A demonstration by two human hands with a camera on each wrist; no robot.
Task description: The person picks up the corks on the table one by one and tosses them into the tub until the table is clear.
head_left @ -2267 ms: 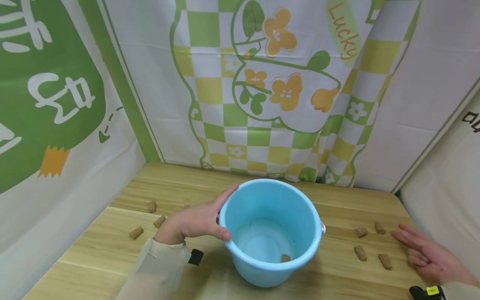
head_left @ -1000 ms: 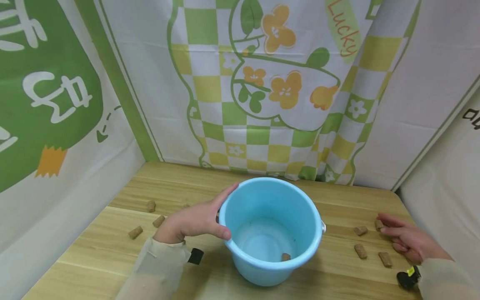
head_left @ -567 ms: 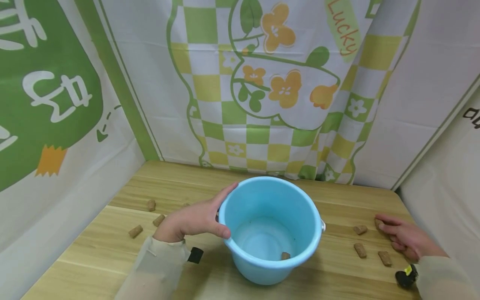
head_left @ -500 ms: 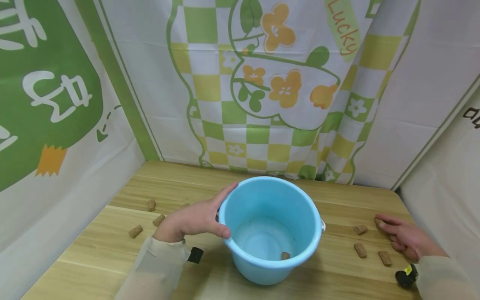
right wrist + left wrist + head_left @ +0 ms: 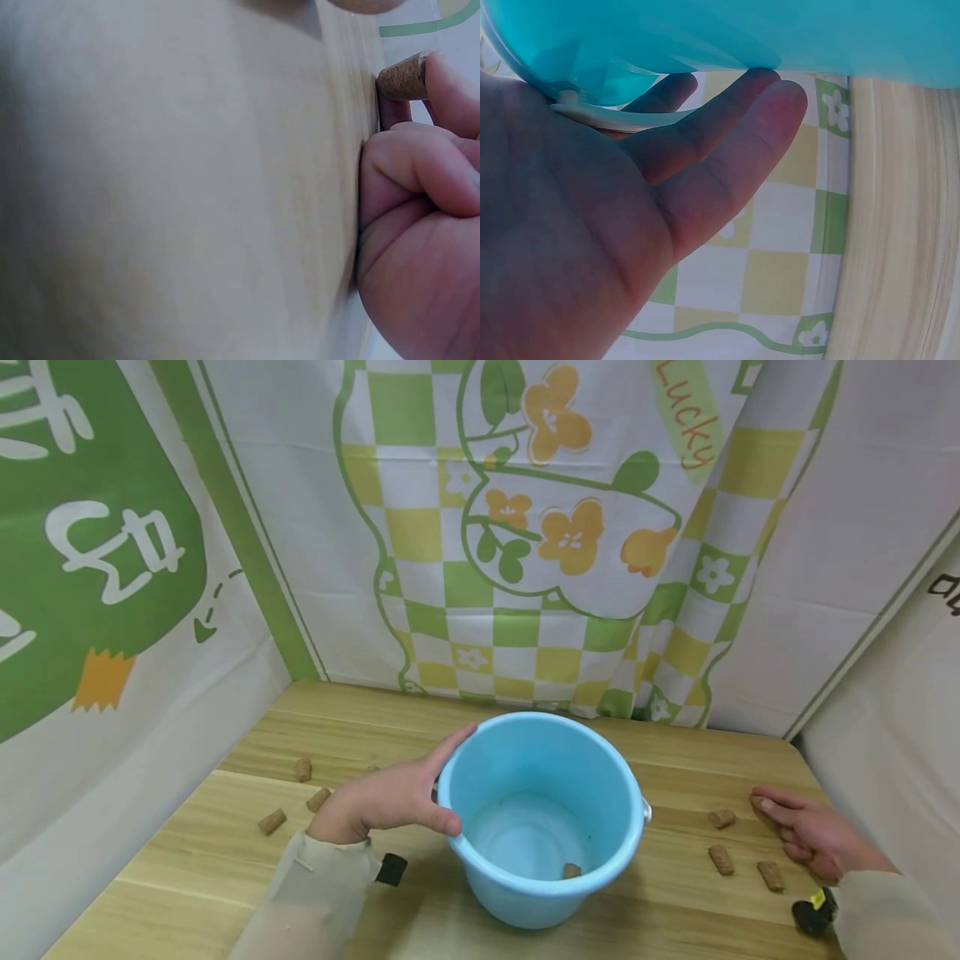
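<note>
A light-blue bucket (image 5: 540, 906) stands on the wooden table, with one cork (image 5: 572, 871) lying inside on its bottom. My left hand (image 5: 401, 797) holds the bucket's left side, its thumb at the rim; in the left wrist view the other fingers (image 5: 735, 142) reach along the outer wall, near the pale handle (image 5: 622, 118). At the right, my right hand (image 5: 817, 835) pinches a wine cork (image 5: 405, 78) between thumb and forefinger, low at the tabletop, with the remaining fingers curled in. Close to it lie three loose corks, the nearest being this cork (image 5: 770, 876).
Several more corks, including one cork (image 5: 272, 822), lie on the table (image 5: 187, 877) left of the bucket, partly behind the left wrist. A patterned curtain (image 5: 540, 635) hangs along the back edge, and cloth walls flank both sides.
My right hand has moved left from the table's right side to the farthest right cork and closed thumb and forefinger on it. The left hand and bucket have stayed in place.
</note>
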